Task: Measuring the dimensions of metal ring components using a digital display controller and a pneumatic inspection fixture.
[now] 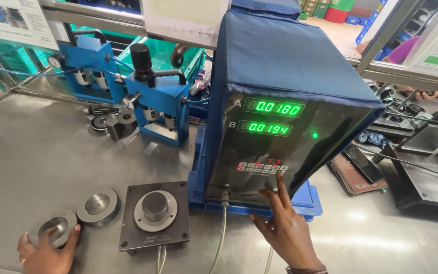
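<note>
with the left hand (44, 248) curled loosely over a shiny steel ring (57, 227) at the table's near left edge, and the right hand's (285, 228) spread, empty fingers touching the gauge unit (275, 147) under its keypad, a careless nudge might, i judge, slide that smooth, thick-walled ring off the edge.

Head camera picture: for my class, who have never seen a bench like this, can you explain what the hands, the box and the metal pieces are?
The single view comes from a camera on the person's head, looking down at a steel table. The left hand rests on a metal ring; a second ring lies beside it. Next to that sits a dark square plate with a round metal plug in its middle. The right hand touches the buttons of a cloth-covered display box showing two rows of green digits. Behind stand blue units with hoses and small gauges.
</note>
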